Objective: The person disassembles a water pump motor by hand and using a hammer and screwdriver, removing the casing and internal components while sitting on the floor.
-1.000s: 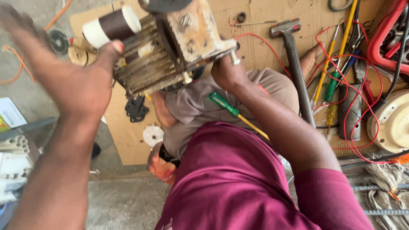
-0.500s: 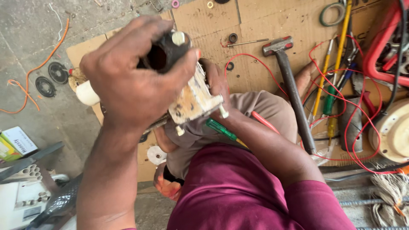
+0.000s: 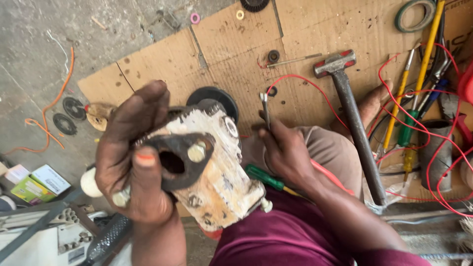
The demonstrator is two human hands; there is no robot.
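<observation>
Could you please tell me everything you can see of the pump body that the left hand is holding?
The pump body is a blocky metal casting with worn, flaking white paint. A dark oval flange with a central hole and a bolt faces the camera; more bolts sit on its sides, and a black round part shows behind its top. It is held tilted above the lap, with the left hand wrapped around its left side, thumb across the flange.

Views: one only, head-worn; nothing shared with a second view.
Position: above the seated person's lap.
Facing: steeply down, onto both hands and the cardboard sheet (image 3: 315, 29) on the floor.
Nearness: close; left hand (image 3: 135, 157) fills the lower left, right hand (image 3: 288, 152) at centre.
</observation>
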